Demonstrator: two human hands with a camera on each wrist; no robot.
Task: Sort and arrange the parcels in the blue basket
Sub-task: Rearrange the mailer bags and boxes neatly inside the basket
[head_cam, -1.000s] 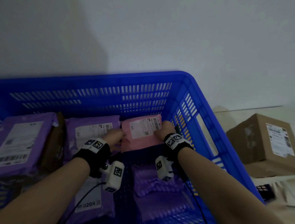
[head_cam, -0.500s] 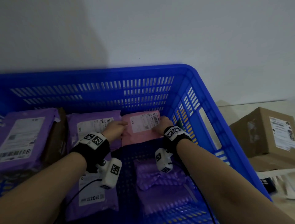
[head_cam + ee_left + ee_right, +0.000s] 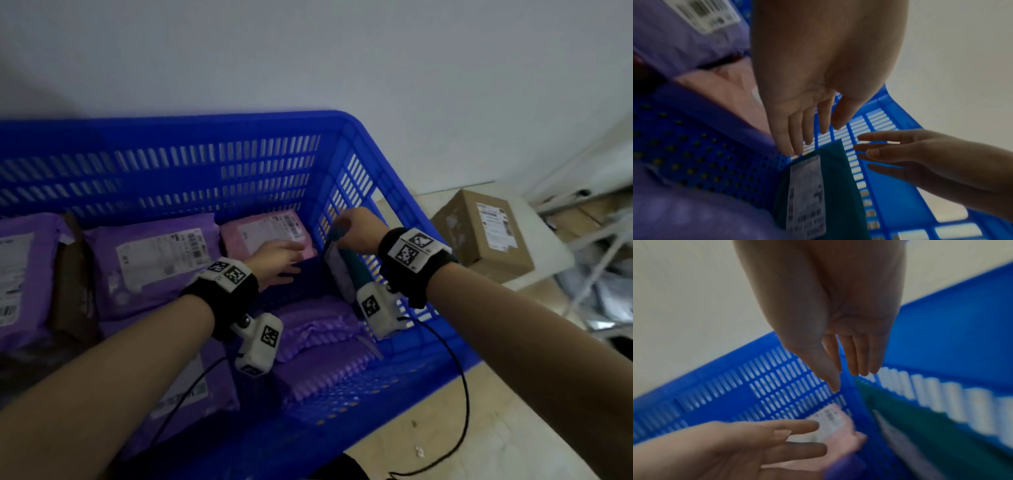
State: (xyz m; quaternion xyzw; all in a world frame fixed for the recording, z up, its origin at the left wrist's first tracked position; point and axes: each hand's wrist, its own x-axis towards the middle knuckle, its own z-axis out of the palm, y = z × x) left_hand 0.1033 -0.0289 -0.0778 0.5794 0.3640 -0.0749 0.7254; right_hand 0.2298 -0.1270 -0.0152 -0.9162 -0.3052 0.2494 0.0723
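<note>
Slotted plastic basket (image 3: 212, 125), smooth poly parcels (image 3: 154, 270), ribbed bubble mailer (image 3: 322, 329), matt cardboard box (image 3: 479, 233).

Barcodes and print on the shipping labels (image 3: 163, 253) of the parcels are too blurred to read.

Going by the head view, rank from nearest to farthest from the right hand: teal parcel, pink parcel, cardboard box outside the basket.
1. teal parcel, at the right hand, against the basket's right wall.
2. pink parcel, just to its left.
3. cardboard box, outside, on the right.
</note>
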